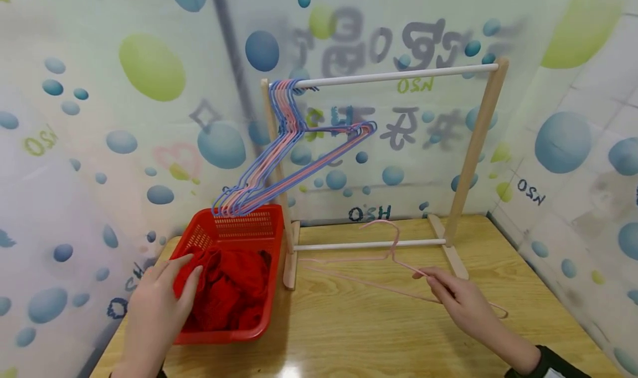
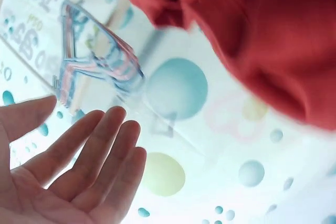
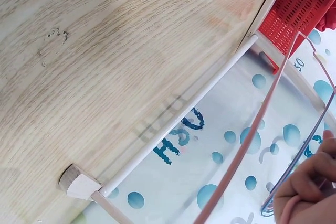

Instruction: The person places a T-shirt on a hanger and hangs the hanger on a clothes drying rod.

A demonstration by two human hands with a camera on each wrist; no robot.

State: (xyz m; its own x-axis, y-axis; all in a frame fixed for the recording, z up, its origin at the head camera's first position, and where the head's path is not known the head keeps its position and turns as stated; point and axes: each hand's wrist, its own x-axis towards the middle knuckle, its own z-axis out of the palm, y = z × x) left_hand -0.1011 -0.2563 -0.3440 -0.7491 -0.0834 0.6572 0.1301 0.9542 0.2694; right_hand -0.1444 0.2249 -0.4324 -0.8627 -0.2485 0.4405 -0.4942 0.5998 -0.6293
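Note:
In the head view my right hand (image 1: 461, 298) pinches a pink wire hanger (image 1: 396, 237) by its shoulder, hook upward, in front of the rack's lower bar. The right wrist view shows its curled fingers (image 3: 307, 182) and the hanger's long pink bar (image 3: 247, 145) crossing the picture. My left hand (image 1: 161, 300) hovers at the left side of a red plastic basket (image 1: 266, 311), fingers spread and nothing in them. Red cloth (image 1: 231, 281) lies bunched inside that basket. Seen from the left wrist, the palm (image 2: 79, 182) is bare, with red cloth (image 2: 252, 30) at the upper right.
A wooden rack with a white top rail (image 1: 399, 76) stands on the wood-grain table (image 1: 349, 322). Blue and pink hangers (image 1: 289, 145) cluster at the rail's left end, overhanging the basket. Patterned sheeting (image 1: 159, 140) with dots and lettering hangs behind and at both sides.

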